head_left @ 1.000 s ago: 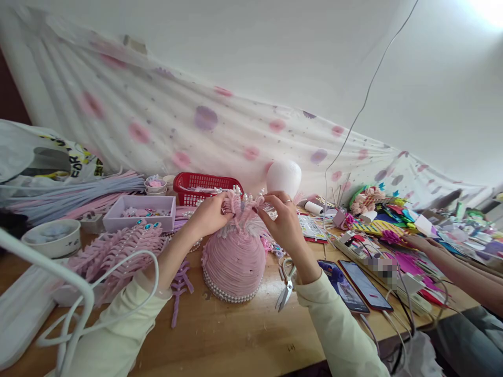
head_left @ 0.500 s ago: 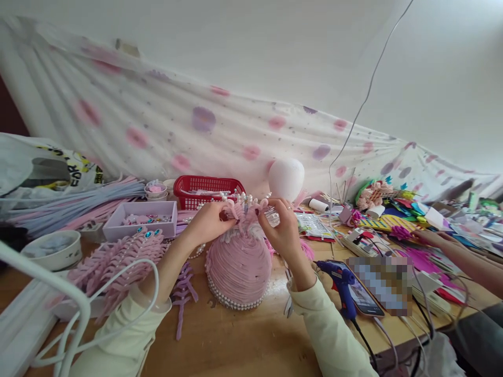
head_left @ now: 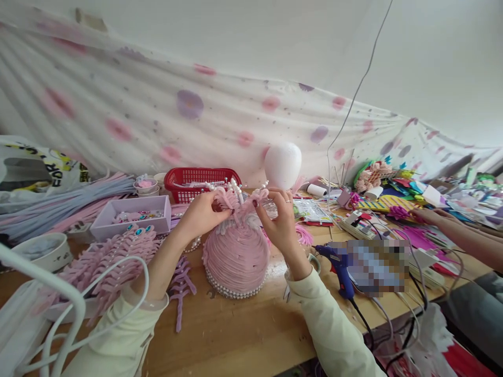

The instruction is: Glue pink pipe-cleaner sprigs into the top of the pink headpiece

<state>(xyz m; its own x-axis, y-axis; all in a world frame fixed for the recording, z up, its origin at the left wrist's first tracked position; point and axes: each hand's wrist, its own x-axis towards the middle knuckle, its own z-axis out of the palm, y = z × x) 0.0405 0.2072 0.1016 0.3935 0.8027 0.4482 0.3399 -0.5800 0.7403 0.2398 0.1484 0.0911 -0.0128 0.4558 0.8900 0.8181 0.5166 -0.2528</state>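
Observation:
A dome wound with dusty-pink pipe cleaners (head_left: 236, 256) stands upright on the table, edged at its base with a string of pearls (head_left: 236, 294). My left hand (head_left: 202, 217) pinches a cluster of pink pipe-cleaner loops (head_left: 227, 199) at the left of its top. On the other side, my right hand (head_left: 281, 220) has thumb and fingers closed on another pink pipe-cleaner loop (head_left: 258, 197). Between the hands rise pearl sprays (head_left: 234, 188). Grey-white fuzzy trim (head_left: 228, 226) rings the dome below the loops, partly hidden by my fingers.
Left lie a lilac tray (head_left: 131, 217) of gems, pink leafy pipe-cleaner pieces (head_left: 113, 262) and a purple one (head_left: 181, 290). Behind are a red basket (head_left: 202, 180) and white foam head (head_left: 283, 165). Right: a blue glue gun (head_left: 340, 267), cables, another person's hand (head_left: 428, 215).
The view has shifted slightly, with the table's front edge showing more. Both hands keep their hold at the top of the dome, and the pink loops have spread a little farther apart.

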